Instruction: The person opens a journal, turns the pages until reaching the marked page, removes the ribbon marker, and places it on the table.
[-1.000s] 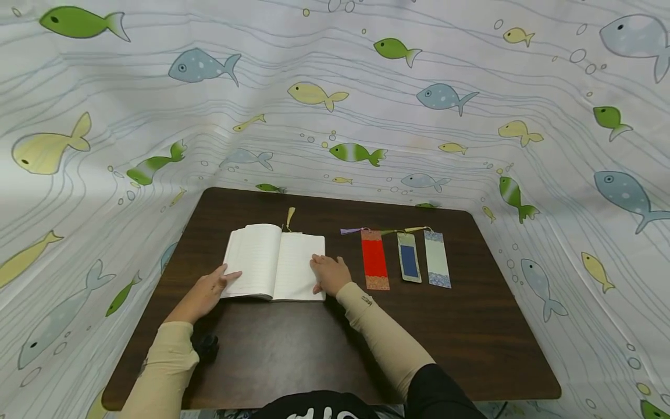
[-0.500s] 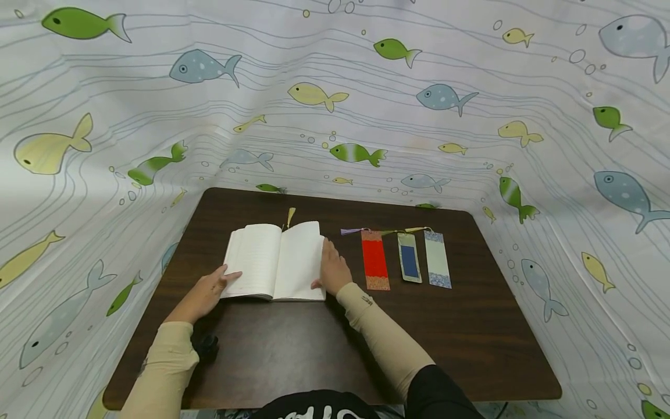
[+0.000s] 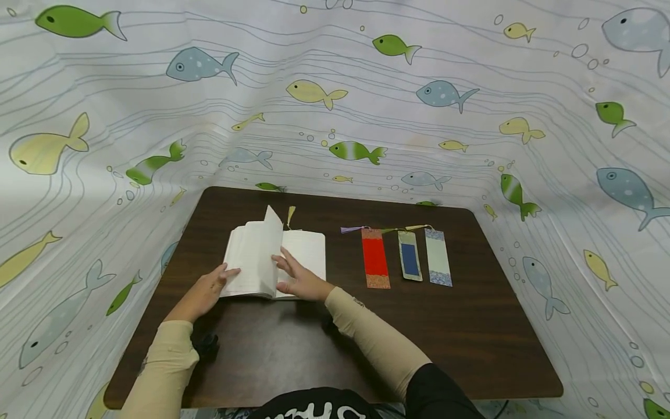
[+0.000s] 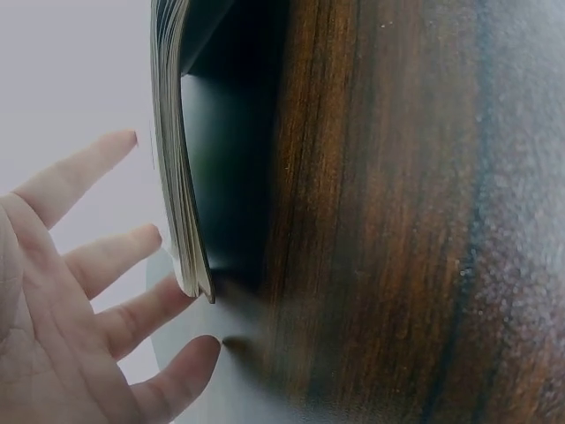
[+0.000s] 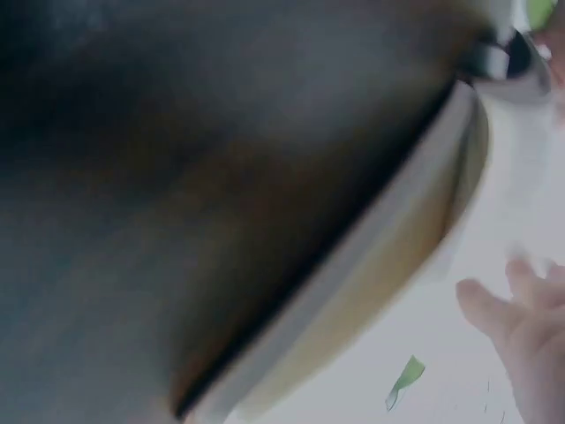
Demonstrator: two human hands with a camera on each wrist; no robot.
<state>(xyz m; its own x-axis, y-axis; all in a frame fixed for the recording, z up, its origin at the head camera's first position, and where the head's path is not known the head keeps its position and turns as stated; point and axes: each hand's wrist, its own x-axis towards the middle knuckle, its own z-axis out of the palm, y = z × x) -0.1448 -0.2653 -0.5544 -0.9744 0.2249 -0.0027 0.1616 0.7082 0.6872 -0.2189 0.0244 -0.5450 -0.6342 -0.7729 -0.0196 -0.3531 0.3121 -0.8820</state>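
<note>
An open notebook (image 3: pixel 309 250) with lined white pages lies on the dark wooden table, left of centre. One leaf (image 3: pixel 271 230) stands raised near the spine, its top corner up. My right hand (image 3: pixel 302 281) is over the right page, its extended fingers against that leaf. In the right wrist view those fingers (image 5: pixel 490 309) look blurred above the white page. The left hand (image 3: pixel 206 292) rests on the notebook's left edge. Its fingers are spread and fairly straight beside the page stack (image 4: pixel 172 168) in the left wrist view. A yellow tassel (image 3: pixel 291 216) sticks out past the notebook's top.
Right of the notebook lie a red bookmark (image 3: pixel 375 259), a blue-centred bookmark (image 3: pixel 410 259) and a pale one (image 3: pixel 437 256), each with a tassel. A small black object (image 3: pixel 208 344) is by the left forearm. A fish-patterned curtain (image 3: pixel 314 128) surrounds the table (image 3: pixel 487 326).
My right hand has moved left from the notebook's right edge toward the spine, swinging a leaf over with it. The left hand has stayed on the left edge.
</note>
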